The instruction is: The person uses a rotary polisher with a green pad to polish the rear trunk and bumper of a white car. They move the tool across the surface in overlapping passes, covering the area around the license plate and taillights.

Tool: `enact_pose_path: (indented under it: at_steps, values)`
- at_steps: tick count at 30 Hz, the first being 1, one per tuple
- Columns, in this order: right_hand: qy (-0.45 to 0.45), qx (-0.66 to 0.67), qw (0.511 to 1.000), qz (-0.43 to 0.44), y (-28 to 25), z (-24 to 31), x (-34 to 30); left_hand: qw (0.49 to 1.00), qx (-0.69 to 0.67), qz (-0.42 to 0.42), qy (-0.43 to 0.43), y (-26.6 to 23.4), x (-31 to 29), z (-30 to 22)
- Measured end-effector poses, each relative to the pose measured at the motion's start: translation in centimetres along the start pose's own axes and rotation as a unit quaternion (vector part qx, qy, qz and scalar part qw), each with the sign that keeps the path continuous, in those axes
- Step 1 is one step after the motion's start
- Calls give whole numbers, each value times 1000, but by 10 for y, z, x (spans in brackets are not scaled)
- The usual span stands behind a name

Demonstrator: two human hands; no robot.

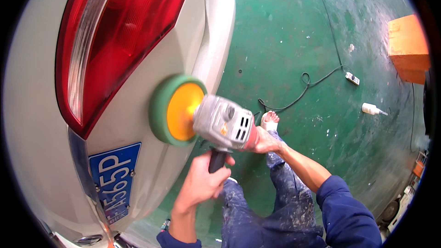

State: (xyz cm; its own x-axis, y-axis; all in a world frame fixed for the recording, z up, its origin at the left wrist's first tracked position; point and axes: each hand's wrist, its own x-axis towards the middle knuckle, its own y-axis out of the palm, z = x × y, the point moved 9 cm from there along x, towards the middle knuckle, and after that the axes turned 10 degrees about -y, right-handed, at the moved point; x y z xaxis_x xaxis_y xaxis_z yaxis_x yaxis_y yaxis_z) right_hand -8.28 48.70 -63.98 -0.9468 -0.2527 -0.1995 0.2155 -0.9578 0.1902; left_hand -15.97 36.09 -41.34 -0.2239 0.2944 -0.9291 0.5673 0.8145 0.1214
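A car polisher [224,121] with a grey head and red body is held between my two hands. Its green foam pad [161,110] on a yellow backing plate [184,111] lies against or very close to the pale car body [138,124], below the red tail light [124,36]. My left hand [205,177] is wrapped round the black side handle [217,160]. Further right, my right hand [268,141] grips the red rear body; some of its fingers are hidden behind the tool. A blue licence plate [115,177] sits left of my left hand.
A black power cord [298,98] runs over the green floor [275,41] to a white power strip [352,78]. To the right lie a white squeeze bottle [373,109] and an orange box [407,46]. My sandalled foot [270,121] stands beside the cord.
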Motion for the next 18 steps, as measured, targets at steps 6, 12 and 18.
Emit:
enact_pose_path:
  at_steps: [6,12,18]
  values:
    - [19,122,992,18,14,22,10,998,-64,16,3,21,0,-15]
    - [-36,302,952,21,34,61,54,974,-204,101,19,49,11,-89]
    - [-26,293,956,2,-3,64,73,954,-259,146,38,69,35,-145]
